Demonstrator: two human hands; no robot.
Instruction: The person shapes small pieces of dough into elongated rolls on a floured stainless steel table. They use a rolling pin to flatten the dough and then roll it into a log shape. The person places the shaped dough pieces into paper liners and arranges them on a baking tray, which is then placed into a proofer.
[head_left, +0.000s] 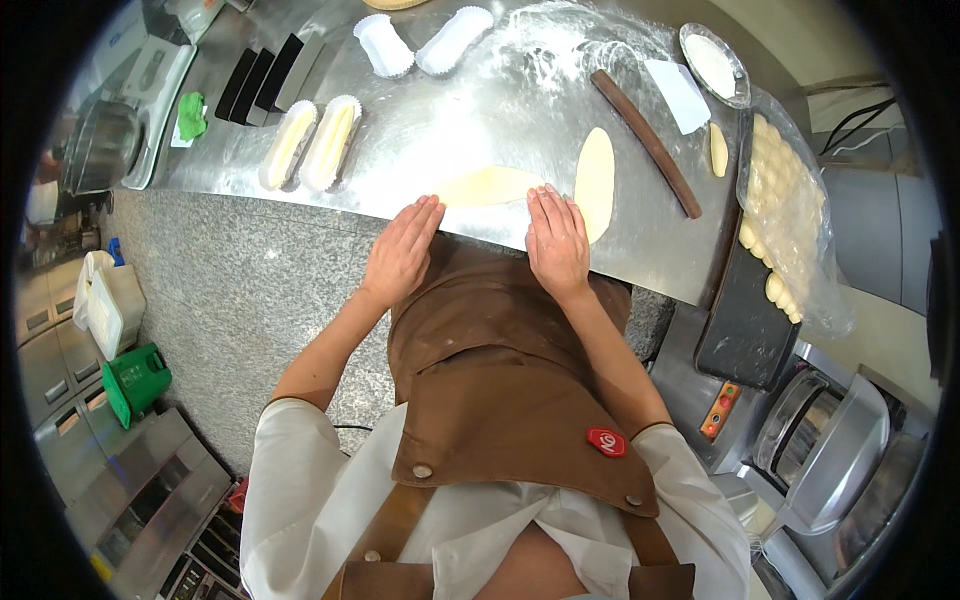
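Observation:
A flattened oval of pale dough (487, 186) lies crosswise on the steel worktable (450, 124), close to its front edge. My left hand (405, 247) rests with its fingertips at the left end of this dough. At the right end, the fingertips of my right hand (556, 240) touch it. Neither hand is closed around anything. Just right of my right hand is a second flat dough oval (595, 184), lying lengthwise. A thin brown rolling pin (646, 142) lies farther right, and a small unrolled dough piece (718, 150) is beyond it.
Two paper cases with shaped dough (328, 142) stand left, near black tins (262, 79). White paper cases (384, 46) are at the back. A flour bowl (712, 64), white scraper (677, 96) and plastic-covered tray of dough pieces (750, 322) are right. A mixing bowl (101, 146) is far left.

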